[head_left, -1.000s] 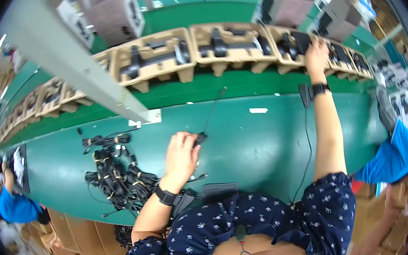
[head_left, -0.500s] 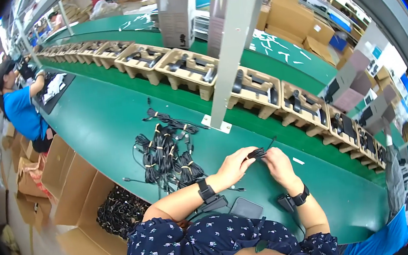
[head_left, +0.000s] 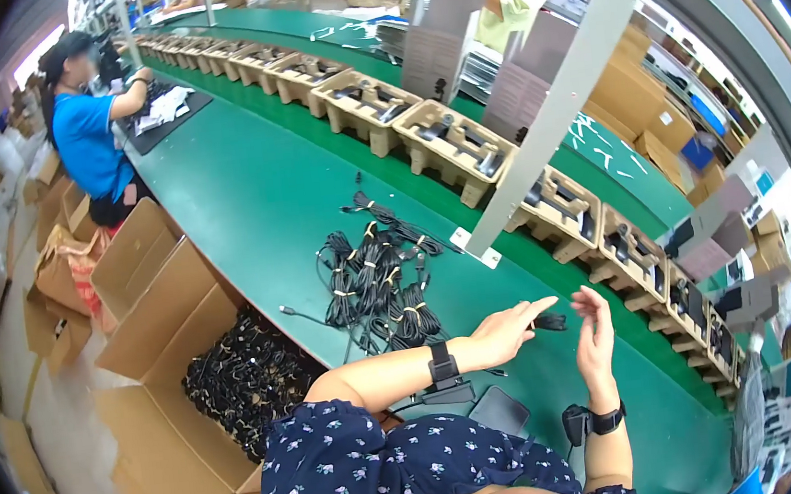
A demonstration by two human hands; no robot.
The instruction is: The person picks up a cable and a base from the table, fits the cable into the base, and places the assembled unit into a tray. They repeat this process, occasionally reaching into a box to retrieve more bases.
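Note:
A small bundle of black cable (head_left: 550,322) pokes out beyond the fingertips of my left hand (head_left: 506,334), pinched between its thumb and fingers. To the right of it, my right hand (head_left: 594,330) is raised, fingers apart and holding nothing. Left of my hands a pile of black cable bundles (head_left: 375,283), tied with pale bands, lies on the green table (head_left: 252,166). A flat dark device (head_left: 499,410) rests on the table below my left wrist. Each of my wrists wears a black strap with a small box.
Beyond the table, a green conveyor carries a row of pulp trays (head_left: 458,149) with black parts. A metal post (head_left: 563,94) rises between table and conveyor. At lower left stands an open carton (head_left: 150,437) full of cable bundles. A person in blue (head_left: 85,135) works at far left.
My right hand has drawn away from the cable bundle and opened, while my left hand keeps hold. The whole view has shifted, bringing more of the carton into sight.

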